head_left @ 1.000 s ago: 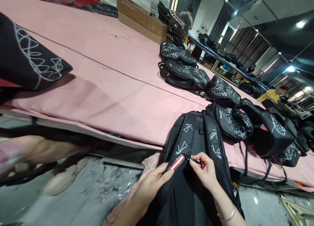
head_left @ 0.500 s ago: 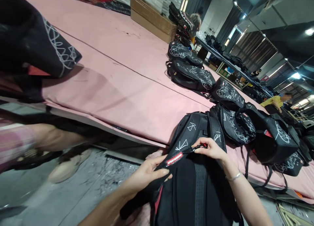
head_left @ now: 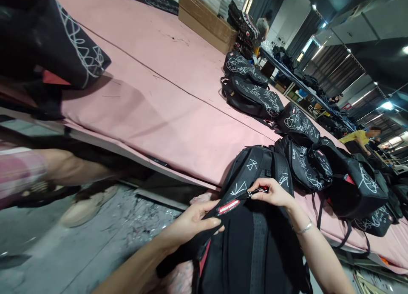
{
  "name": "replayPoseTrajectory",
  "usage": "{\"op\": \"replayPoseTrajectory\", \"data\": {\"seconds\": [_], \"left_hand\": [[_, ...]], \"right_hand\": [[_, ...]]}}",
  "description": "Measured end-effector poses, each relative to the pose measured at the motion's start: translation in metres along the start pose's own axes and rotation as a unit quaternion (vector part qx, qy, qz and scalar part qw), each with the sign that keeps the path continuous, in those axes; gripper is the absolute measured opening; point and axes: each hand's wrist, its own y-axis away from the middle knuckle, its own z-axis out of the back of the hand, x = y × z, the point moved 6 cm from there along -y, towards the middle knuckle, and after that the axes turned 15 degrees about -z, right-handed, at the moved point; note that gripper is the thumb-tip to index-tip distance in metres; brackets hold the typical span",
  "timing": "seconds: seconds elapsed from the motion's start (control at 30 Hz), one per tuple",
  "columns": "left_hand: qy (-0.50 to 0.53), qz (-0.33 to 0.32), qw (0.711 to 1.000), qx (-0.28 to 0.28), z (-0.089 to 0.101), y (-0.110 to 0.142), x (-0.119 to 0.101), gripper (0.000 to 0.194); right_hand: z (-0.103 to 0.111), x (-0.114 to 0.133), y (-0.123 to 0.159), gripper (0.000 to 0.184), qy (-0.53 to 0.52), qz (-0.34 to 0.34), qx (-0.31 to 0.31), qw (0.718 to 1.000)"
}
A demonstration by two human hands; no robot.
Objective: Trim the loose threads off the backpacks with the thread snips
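A black backpack [head_left: 242,251] stands upright against the table edge in front of me, its strap side facing me. My left hand [head_left: 194,224] is closed on its left shoulder strap [head_left: 236,189], thumb on top, just below a red label [head_left: 228,207] with white letters. White line drawings mark both straps. In my right hand [head_left: 272,192], pinched between thumb and fingers, is a small black tool with red on it that looks like thread snips [head_left: 249,195]. Its tip lies at the upper end of the label. The fingers partly hide it.
Several black backpacks [head_left: 255,96] with white scribbles lie along the pink table [head_left: 159,98]. Another black bag [head_left: 86,51] is at the left. A cardboard box [head_left: 207,21] stands at the back. A person's leg [head_left: 70,166] is at the lower left; people work farther off.
Over the second, my left hand shifted lower on the strap and the label turned more toward me. My right hand rose and tilted the tool flatter, its tip staying by the label.
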Motion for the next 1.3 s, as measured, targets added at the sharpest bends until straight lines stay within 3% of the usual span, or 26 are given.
{"op": "replayPoseTrajectory", "data": {"seconds": [0.3, 0.47, 0.73, 0.9, 1.17, 1.3], "left_hand": [[-0.050, -0.016, 0.998, 0.046, -0.006, 0.003, -0.004, 0.033], [-0.107, -0.022, 0.989, 0.095, -0.012, 0.000, -0.009, 0.039], [-0.087, -0.003, 0.994, 0.063, -0.017, 0.004, -0.010, 0.031], [-0.083, -0.015, 0.995, 0.053, -0.022, 0.003, -0.015, 0.039], [-0.103, -0.035, 0.992, 0.059, -0.026, 0.002, -0.019, 0.040], [-0.091, -0.031, 0.994, 0.047, -0.024, 0.003, -0.016, 0.041]], "right_hand": [[0.009, -0.009, -0.001, 0.024, -0.015, -0.028, 0.004, 0.999], [0.003, -0.005, -0.003, 0.027, 0.002, -0.018, 0.025, 1.000], [-0.011, 0.010, -0.004, 0.028, 0.024, 0.004, 0.045, 0.999], [-0.019, 0.022, -0.001, 0.024, 0.061, 0.039, 0.047, 0.996], [-0.028, 0.041, 0.008, 0.019, 0.141, 0.118, 0.013, 0.983], [-0.026, 0.040, 0.013, 0.019, 0.100, 0.118, -0.026, 0.988]]}}
